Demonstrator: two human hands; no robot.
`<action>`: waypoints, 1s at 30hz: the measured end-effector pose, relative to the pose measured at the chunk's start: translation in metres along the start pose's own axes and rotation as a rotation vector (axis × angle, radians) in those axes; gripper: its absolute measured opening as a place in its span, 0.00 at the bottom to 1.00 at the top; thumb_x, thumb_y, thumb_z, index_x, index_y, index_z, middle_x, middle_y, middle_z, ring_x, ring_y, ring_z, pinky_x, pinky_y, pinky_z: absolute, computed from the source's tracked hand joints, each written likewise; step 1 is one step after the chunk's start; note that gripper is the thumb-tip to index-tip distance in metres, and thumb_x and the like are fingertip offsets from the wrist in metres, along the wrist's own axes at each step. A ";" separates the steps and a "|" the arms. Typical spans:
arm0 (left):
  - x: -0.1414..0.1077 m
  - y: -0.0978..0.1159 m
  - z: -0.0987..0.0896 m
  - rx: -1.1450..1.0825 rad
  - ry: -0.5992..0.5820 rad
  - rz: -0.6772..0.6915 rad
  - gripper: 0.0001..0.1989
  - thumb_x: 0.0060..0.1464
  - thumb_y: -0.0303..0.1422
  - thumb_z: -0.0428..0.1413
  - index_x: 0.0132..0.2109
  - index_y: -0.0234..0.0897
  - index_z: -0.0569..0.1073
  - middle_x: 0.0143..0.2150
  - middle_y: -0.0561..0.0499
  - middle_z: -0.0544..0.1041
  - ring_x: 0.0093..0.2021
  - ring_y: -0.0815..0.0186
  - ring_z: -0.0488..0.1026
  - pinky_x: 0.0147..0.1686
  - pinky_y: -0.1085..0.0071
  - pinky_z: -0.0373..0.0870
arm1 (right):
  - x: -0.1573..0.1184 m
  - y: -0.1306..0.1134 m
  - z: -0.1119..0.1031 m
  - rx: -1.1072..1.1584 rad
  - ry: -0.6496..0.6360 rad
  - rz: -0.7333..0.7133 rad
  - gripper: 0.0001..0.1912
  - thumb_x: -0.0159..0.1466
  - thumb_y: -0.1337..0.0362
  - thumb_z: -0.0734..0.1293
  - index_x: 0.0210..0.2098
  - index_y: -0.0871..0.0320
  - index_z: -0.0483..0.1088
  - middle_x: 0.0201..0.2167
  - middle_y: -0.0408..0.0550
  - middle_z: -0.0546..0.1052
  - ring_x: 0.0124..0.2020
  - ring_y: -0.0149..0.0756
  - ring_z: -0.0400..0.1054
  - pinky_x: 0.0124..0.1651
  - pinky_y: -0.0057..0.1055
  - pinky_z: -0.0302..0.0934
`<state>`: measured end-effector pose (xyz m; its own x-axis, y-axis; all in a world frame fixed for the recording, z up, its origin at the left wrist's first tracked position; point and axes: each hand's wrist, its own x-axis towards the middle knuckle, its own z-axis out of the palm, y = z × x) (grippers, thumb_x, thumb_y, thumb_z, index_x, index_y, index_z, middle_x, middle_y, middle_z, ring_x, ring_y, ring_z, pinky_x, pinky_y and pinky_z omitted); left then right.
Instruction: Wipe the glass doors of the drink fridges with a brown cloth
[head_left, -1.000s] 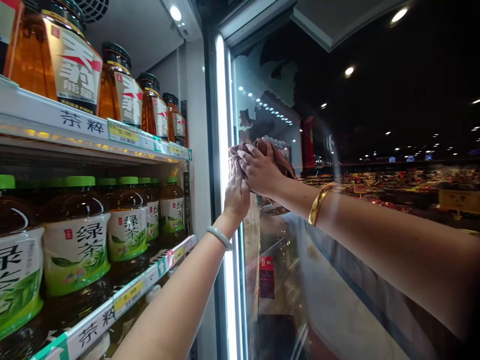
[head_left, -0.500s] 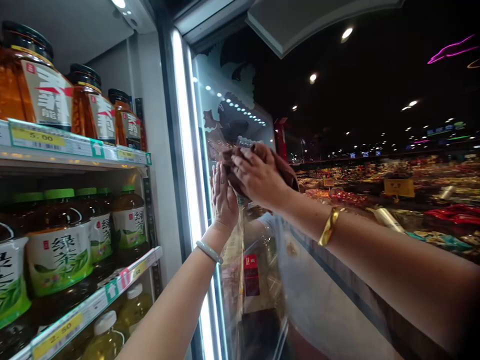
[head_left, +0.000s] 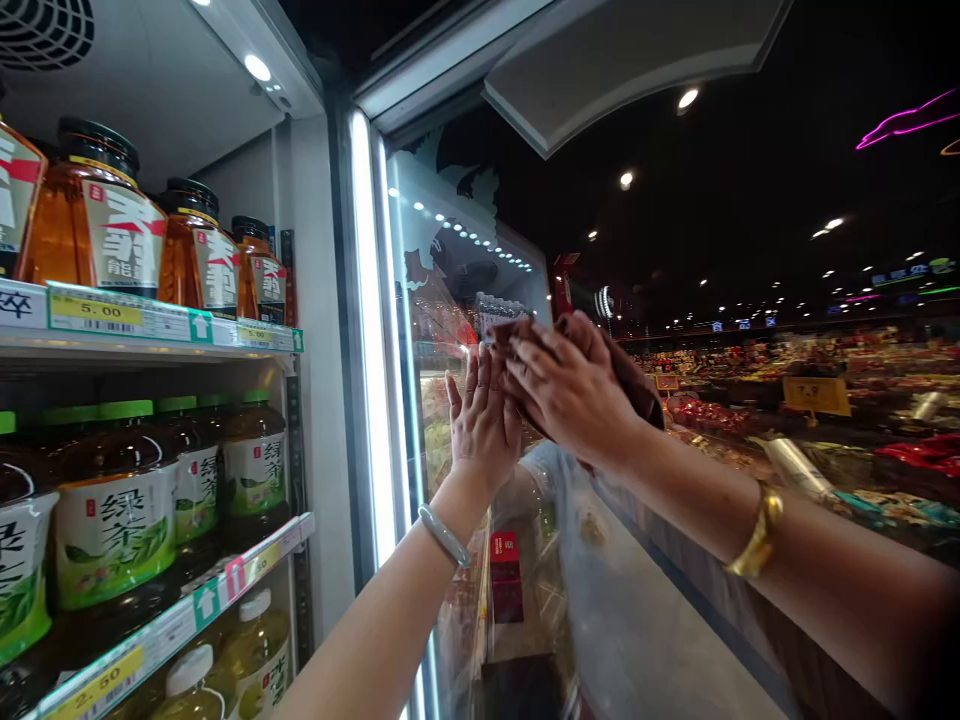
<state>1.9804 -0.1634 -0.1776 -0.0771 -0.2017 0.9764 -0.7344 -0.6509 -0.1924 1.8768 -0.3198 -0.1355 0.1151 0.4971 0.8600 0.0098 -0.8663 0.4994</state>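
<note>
A glass door [head_left: 517, 570] stands in front of me, reflecting part of a light-coloured top. My left hand [head_left: 480, 420] lies flat against the glass with its fingers stretched upward; a pale green bangle [head_left: 444, 535] circles that wrist. Just to its right, my right hand [head_left: 566, 385] presses a dark brown cloth [head_left: 637, 385] on the pane. Cloth shows beyond the fingertips and bunches out past the thumb side. A gold bracelet [head_left: 757, 532] is on the right wrist. The left fingertips come close to the cloth; whether they touch it I cannot tell.
To the left are cooler shelves with amber drink bottles [head_left: 124, 225], green-capped tea bottles [head_left: 120, 520] and price strips [head_left: 97, 315]. A bright light strip [head_left: 373, 350] runs down the door's hinge side. Beyond the glass are heaped packaged goods [head_left: 885, 490] and a yellow sign [head_left: 816, 395].
Both hands have shifted right across the glass, the cloth moving with my right hand. My left fingers are more spread. The view has tilted up slightly.
</note>
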 end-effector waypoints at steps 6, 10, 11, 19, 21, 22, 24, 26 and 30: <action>-0.009 0.023 0.005 0.000 -0.053 0.043 0.36 0.71 0.34 0.40 0.79 0.43 0.36 0.80 0.45 0.49 0.80 0.58 0.43 0.79 0.48 0.34 | -0.066 0.049 -0.033 0.003 -0.014 -0.033 0.25 0.72 0.59 0.62 0.68 0.39 0.67 0.68 0.42 0.71 0.70 0.54 0.63 0.77 0.61 0.49; 0.014 0.042 0.010 -0.013 -0.050 0.038 0.35 0.71 0.33 0.40 0.79 0.42 0.37 0.80 0.47 0.47 0.80 0.57 0.42 0.79 0.48 0.30 | -0.040 0.080 -0.044 -0.047 0.161 0.195 0.25 0.72 0.53 0.61 0.67 0.44 0.68 0.66 0.49 0.73 0.67 0.63 0.64 0.71 0.70 0.50; 0.020 0.048 0.012 -0.017 -0.047 0.028 0.35 0.71 0.33 0.40 0.79 0.41 0.38 0.80 0.47 0.46 0.80 0.58 0.42 0.79 0.48 0.31 | -0.032 0.079 -0.042 -0.059 0.182 0.223 0.25 0.73 0.52 0.59 0.67 0.45 0.69 0.66 0.50 0.73 0.68 0.63 0.63 0.70 0.72 0.50; 0.014 0.087 0.028 -0.048 -0.065 0.072 0.36 0.69 0.32 0.43 0.79 0.41 0.40 0.80 0.46 0.47 0.80 0.56 0.43 0.79 0.47 0.32 | -0.090 0.070 -0.050 -0.107 -0.029 0.008 0.24 0.74 0.60 0.59 0.68 0.44 0.66 0.69 0.44 0.70 0.70 0.48 0.61 0.76 0.59 0.46; 0.010 0.098 0.031 -0.038 -0.075 0.076 0.37 0.69 0.32 0.43 0.79 0.40 0.39 0.80 0.44 0.47 0.80 0.57 0.41 0.79 0.46 0.31 | -0.101 0.089 -0.061 -0.122 0.004 0.074 0.24 0.73 0.58 0.61 0.68 0.45 0.66 0.68 0.46 0.71 0.69 0.49 0.63 0.75 0.58 0.48; 0.011 0.104 0.033 -0.031 -0.078 0.061 0.36 0.69 0.32 0.42 0.79 0.38 0.39 0.80 0.43 0.47 0.80 0.57 0.41 0.78 0.46 0.30 | -0.100 0.098 -0.064 -0.131 0.032 0.126 0.24 0.73 0.57 0.62 0.67 0.46 0.67 0.67 0.47 0.72 0.69 0.51 0.63 0.75 0.59 0.49; 0.017 0.120 0.035 -0.017 -0.082 0.009 0.35 0.70 0.32 0.41 0.79 0.34 0.40 0.80 0.41 0.47 0.80 0.57 0.40 0.78 0.44 0.29 | -0.090 0.107 -0.065 -0.153 0.090 0.229 0.24 0.73 0.56 0.62 0.66 0.48 0.68 0.67 0.49 0.72 0.69 0.54 0.62 0.74 0.62 0.48; 0.025 0.136 0.038 -0.011 -0.087 -0.045 0.34 0.70 0.32 0.40 0.78 0.33 0.43 0.80 0.39 0.48 0.80 0.56 0.40 0.77 0.42 0.30 | -0.081 0.104 -0.060 -0.172 0.110 0.266 0.23 0.73 0.57 0.62 0.66 0.51 0.69 0.68 0.50 0.71 0.70 0.56 0.60 0.74 0.64 0.46; 0.027 0.162 0.045 -0.027 -0.093 -0.054 0.32 0.70 0.32 0.41 0.77 0.31 0.49 0.79 0.37 0.51 0.80 0.55 0.42 0.78 0.42 0.34 | -0.100 0.085 -0.055 -0.172 0.038 0.123 0.24 0.74 0.61 0.62 0.68 0.53 0.66 0.71 0.47 0.68 0.72 0.50 0.58 0.77 0.59 0.42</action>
<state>1.8900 -0.3067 -0.1871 0.0251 -0.2345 0.9718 -0.7538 -0.6429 -0.1357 1.8113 -0.4405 -0.1731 0.0678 0.3924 0.9173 -0.1723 -0.9010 0.3982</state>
